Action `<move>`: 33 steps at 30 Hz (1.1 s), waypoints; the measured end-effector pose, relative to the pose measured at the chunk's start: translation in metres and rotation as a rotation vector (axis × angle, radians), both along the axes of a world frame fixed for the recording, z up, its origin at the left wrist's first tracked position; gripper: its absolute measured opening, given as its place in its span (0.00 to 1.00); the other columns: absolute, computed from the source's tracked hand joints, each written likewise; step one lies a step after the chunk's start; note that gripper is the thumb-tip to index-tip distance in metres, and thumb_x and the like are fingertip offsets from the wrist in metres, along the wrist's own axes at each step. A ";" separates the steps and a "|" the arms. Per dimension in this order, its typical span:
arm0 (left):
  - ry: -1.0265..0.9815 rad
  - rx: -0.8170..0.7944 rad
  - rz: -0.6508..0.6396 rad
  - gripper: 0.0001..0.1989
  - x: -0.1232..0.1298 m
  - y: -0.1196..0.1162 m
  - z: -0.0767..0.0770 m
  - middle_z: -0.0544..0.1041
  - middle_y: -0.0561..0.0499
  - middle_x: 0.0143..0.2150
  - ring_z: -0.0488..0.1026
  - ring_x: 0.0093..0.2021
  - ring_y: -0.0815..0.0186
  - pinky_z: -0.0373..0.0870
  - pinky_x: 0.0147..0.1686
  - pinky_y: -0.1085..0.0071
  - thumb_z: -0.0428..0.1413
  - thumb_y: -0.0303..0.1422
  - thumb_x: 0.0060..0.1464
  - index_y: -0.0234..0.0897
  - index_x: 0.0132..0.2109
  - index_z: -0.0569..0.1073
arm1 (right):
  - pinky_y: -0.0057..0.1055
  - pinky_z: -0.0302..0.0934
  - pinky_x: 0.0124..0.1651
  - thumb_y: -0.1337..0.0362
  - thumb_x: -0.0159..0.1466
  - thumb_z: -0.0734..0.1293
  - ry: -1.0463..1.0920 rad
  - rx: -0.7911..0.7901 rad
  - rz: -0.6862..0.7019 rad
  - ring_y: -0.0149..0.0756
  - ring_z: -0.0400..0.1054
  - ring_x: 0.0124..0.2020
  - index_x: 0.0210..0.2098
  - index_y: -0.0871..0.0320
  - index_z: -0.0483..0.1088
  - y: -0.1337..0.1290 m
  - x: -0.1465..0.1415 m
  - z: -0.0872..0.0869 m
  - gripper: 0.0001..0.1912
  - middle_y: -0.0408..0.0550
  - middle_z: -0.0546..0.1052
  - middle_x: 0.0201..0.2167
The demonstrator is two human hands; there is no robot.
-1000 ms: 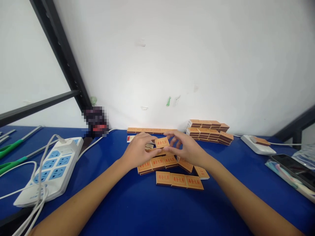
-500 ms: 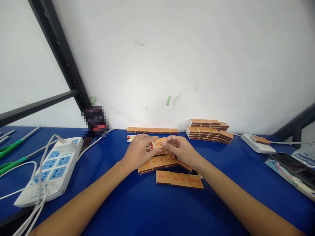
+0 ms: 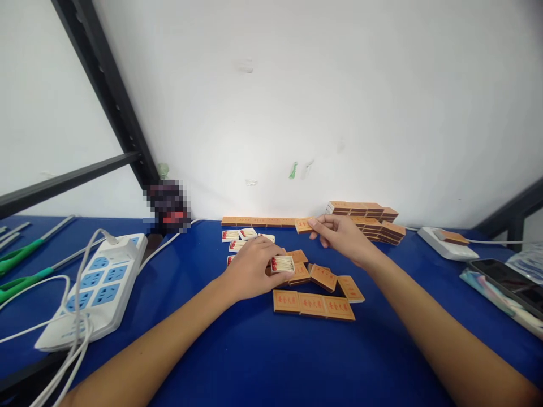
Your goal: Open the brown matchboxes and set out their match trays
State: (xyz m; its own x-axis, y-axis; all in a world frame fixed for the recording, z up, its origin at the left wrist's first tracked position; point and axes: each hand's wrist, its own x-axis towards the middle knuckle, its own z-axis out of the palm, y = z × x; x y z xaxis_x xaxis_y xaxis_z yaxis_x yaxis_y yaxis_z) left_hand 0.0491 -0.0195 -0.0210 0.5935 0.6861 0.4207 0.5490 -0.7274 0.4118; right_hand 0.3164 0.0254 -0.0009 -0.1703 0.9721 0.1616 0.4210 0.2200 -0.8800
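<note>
- While the left hand [image 3: 254, 263] pinches an open match tray [image 3: 282, 264] at centre frame, thumb along the near edge, the right hand [image 3: 339, 232] pinches a cardboard cover [image 3: 303, 226] between thumb and fingers, right of centre.
- Red-tipped matches lie side by side in the tray, heads towards the left. It looks very light, its walls thin and easily bent; tipped too far, it would probably spill its loose sticks. I would hold it by its two long sides, gently, keeping it level.
- Orange with red lettering, the cover seems stiff along its edges but likely to crush flat if squeezed across the middle. Its edges look the safest hold, and dry card should not slip much.
- Beyond the left hand, more trays of matches [image 3: 231, 235] lie on the blue table [image 3: 220, 362]. An orange row [image 3: 258, 221] runs along the wall; the cover overlaps its right end in my view, and I cannot tell whether they touch.
- Just below centre, three orange boxes [image 3: 313, 305] lie end to end.
</note>
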 end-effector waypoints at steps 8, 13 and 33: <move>-0.197 0.129 0.151 0.26 -0.008 0.012 0.000 0.82 0.45 0.53 0.78 0.53 0.54 0.75 0.52 0.55 0.66 0.47 0.58 0.40 0.59 0.74 | 0.29 0.58 0.24 0.37 0.64 0.70 0.058 -0.050 0.152 0.28 0.63 0.21 0.35 0.57 0.73 -0.019 -0.031 -0.001 0.27 0.49 0.82 0.32; -0.221 0.254 0.102 0.17 -0.012 0.016 0.004 0.83 0.47 0.46 0.79 0.47 0.57 0.75 0.49 0.58 0.66 0.43 0.60 0.39 0.51 0.77 | 0.29 0.62 0.26 0.39 0.67 0.68 0.084 -0.074 0.279 0.28 0.65 0.22 0.35 0.56 0.72 -0.033 -0.049 0.001 0.25 0.48 0.82 0.33; 0.035 0.103 0.579 0.16 -0.118 0.110 -0.016 0.83 0.44 0.53 0.79 0.52 0.50 0.73 0.55 0.54 0.62 0.39 0.60 0.39 0.54 0.81 | 0.39 0.67 0.38 0.47 0.68 0.67 -0.142 0.169 0.030 0.41 0.73 0.31 0.34 0.56 0.74 -0.006 -0.022 -0.012 0.18 0.50 0.81 0.31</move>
State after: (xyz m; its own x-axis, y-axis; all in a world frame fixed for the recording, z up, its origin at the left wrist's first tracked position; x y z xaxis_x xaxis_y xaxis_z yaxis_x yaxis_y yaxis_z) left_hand -0.0691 0.0910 -0.0372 0.1496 0.8592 0.4892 0.8807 -0.3407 0.3291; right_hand 0.2949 0.0190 -0.0132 -0.2312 0.9274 0.2939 0.5293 0.3734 -0.7618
